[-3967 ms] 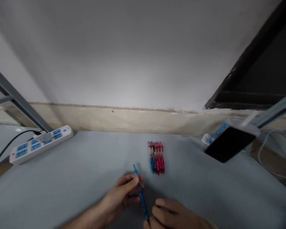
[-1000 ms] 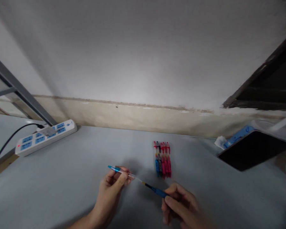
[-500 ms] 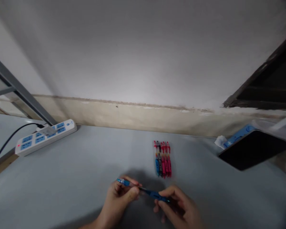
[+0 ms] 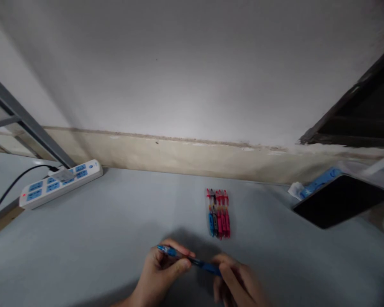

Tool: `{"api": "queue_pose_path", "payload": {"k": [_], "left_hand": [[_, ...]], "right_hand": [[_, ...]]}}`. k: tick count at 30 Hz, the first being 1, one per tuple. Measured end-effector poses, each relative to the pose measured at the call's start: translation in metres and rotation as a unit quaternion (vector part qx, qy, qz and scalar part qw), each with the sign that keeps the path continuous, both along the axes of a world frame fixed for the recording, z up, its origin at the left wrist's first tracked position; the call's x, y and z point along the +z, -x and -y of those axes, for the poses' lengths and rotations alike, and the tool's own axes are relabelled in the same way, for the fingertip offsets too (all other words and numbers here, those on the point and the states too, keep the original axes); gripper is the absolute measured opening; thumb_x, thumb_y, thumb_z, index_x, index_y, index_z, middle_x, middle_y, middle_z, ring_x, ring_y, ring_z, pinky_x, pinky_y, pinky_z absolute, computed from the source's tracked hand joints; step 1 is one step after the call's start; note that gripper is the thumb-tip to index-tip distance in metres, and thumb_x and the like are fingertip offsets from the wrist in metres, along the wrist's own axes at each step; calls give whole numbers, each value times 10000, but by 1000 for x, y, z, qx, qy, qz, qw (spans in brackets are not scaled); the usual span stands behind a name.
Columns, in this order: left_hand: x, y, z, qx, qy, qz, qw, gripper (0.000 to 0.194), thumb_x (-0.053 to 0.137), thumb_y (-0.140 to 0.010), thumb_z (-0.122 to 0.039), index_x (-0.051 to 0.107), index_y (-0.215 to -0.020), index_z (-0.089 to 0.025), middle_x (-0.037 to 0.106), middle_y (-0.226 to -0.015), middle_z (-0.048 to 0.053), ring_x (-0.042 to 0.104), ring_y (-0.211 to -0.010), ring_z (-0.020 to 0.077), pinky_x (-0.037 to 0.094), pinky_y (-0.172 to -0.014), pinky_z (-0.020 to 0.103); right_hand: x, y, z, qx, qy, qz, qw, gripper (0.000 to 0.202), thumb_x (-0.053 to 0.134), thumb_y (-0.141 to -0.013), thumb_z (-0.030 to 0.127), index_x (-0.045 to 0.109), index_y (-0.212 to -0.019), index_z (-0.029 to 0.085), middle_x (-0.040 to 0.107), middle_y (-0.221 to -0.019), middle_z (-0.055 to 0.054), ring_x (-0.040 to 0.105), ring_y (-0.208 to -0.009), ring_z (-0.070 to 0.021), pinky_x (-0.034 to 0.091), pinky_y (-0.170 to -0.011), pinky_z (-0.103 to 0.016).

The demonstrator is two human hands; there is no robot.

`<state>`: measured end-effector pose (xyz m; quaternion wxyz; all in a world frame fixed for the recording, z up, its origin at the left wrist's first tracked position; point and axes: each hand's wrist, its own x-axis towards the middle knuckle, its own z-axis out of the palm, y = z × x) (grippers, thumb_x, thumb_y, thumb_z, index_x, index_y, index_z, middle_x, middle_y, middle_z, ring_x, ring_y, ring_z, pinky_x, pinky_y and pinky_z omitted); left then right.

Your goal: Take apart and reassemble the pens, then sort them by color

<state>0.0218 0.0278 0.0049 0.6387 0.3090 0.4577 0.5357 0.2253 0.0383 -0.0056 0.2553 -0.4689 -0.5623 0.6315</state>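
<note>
Between my two hands, above the near part of the table, is a blue pen (image 4: 208, 267) with a clear barrel and a blue grip. My left hand (image 4: 161, 270) pinches its barrel between thumb and fingers, and the blue push-button end sticks out to the left. My right hand (image 4: 235, 279) is closed around the tip end, which its fingers hide. Beyond the hands, several pens (image 4: 220, 219) lie side by side in a row: one blue, one black and some red ones, their grips toward me.
A white power strip (image 4: 64, 183) with a plugged-in charger and black cable lies at the left. A dark tablet (image 4: 342, 201) stands tilted at the right, by a blue packet (image 4: 321, 181) with white tissue. The wall (image 4: 192, 155) borders the table's back edge.
My right hand has shifted slightly lower and turned on the pen's tip end, covering more of it. The left hand and pen have moved a little to the right and down.
</note>
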Motion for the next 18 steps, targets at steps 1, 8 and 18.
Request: {"api": "queue_pose_path", "payload": {"k": [1, 8, 18], "left_hand": [[0, 0, -1, 8, -1, -4, 1000, 249, 911, -606, -358, 745, -703, -199, 809, -739, 12, 699, -672, 126, 517, -638, 194], [-3, 1, -4, 20, -14, -18, 1000, 275, 898, -624, -390, 735, -729, -195, 785, -728, 4, 648, -610, 105, 491, -590, 190], [-10, 1, -4, 15, -30, -20, 999, 248, 868, -678, -387, 736, -765, -195, 772, -747, 8, 645, -630, 106, 493, -609, 190]], "right_hand": [[-1, 0, -1, -11, -22, -5, 1000, 598, 435, -849, 772, 568, -994, 207, 628, -662, 3, 521, -438, -96, 410, -435, -210], [2, -3, -3, 33, -85, 22, 996, 538, 362, -959, 647, 563, -728, 204, 618, -612, -21, 611, -538, -137, 457, -524, -236], [5, -5, -2, 50, -157, 71, 984, 538, 281, -991, 613, 521, -718, 217, 534, -560, 10, 564, -534, -144, 413, -549, -256]]}}
